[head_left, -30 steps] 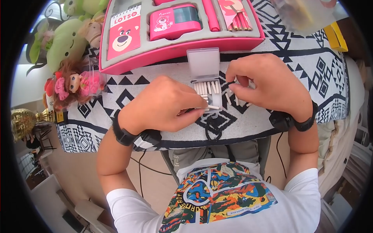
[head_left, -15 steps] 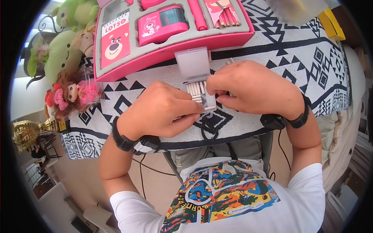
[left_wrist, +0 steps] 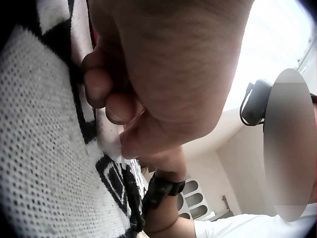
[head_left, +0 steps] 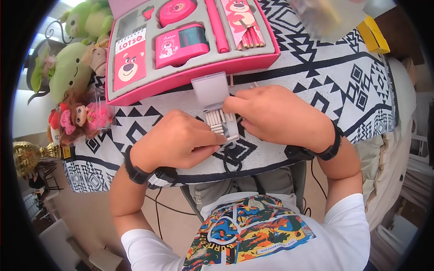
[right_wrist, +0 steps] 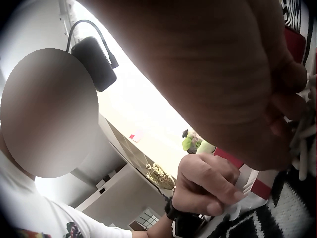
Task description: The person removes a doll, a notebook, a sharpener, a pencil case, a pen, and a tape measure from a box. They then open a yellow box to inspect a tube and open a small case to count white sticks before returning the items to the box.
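A small clear plastic case (head_left: 232, 135) with a raised frosted lid (head_left: 211, 91) sits on the patterned cloth. Short white sticks (head_left: 214, 122) lie side by side inside it. My left hand (head_left: 174, 142) grips the case's near left edge between thumb and fingertips; its other fingers curl under, as the left wrist view shows. Over the right side of the case hovers my right hand (head_left: 282, 115), fingers bent and fingertips right by the lid hinge. Loose white sticks (right_wrist: 303, 148) show close to the right fingers; whether they pinch one I cannot tell.
A pink stationery box (head_left: 194, 83) with a notepad, sharpener and pencils stands just behind the case. Dolls (head_left: 81, 116) and green plush toys (head_left: 70, 72) sit at left. A yellow box (head_left: 373, 35) lies at the far right. Near the case, a black cord (head_left: 233, 162) lies on the cloth.
My right hand has moved left from the loose sticks beside the case to over its right side. My left hand stays at the case's left edge. The head view has shifted slightly.
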Available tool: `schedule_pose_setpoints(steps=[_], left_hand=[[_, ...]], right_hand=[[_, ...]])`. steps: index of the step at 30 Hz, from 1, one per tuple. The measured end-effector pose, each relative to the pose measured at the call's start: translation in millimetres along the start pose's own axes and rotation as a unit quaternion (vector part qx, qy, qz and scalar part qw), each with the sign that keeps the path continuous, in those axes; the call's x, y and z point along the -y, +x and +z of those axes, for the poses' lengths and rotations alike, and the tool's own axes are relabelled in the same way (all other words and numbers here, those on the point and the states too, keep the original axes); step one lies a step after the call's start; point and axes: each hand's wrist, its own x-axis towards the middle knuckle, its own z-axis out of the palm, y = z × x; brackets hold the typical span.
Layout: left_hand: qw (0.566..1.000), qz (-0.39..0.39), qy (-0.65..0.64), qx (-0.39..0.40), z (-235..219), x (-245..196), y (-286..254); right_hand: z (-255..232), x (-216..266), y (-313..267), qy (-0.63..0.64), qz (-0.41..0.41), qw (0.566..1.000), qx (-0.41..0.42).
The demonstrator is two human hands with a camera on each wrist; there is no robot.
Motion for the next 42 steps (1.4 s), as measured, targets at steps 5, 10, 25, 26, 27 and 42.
schedule_pose_setpoints(steps=[5, 10, 25, 26, 27, 42], left_hand=[[1.0, -0.009, -0.006, -0.003, 2, 1, -1], [1.0, -0.005, -0.009, -0.007, 2, 4, -2], [1.0, -0.012, -0.011, 0.001, 3, 4, -3], [1.0, -0.013, -0.012, 0.0, 3, 4, -3], [1.0, -0.015, -0.013, -0.001, 3, 4, -4], [0.999, 0.02, -0.043, -0.027, -3, 5, -3]], right_hand=[[2, 4, -2, -0.001, 0.013, 1.0, -0.006], [-6, 4, -6, -0.029, 0.007, 1.0, 0.008], [-5, 0, -7, -0.061, -0.046, 0.997, -0.022], [-7, 1, -4, -0.015, -0.047, 0.998, -0.049], [-7, 2, -1, 0.031, -0.047, 0.995, -0.077], [12, 10, 6, 0.102, 0.017, 0.994, -0.024]])
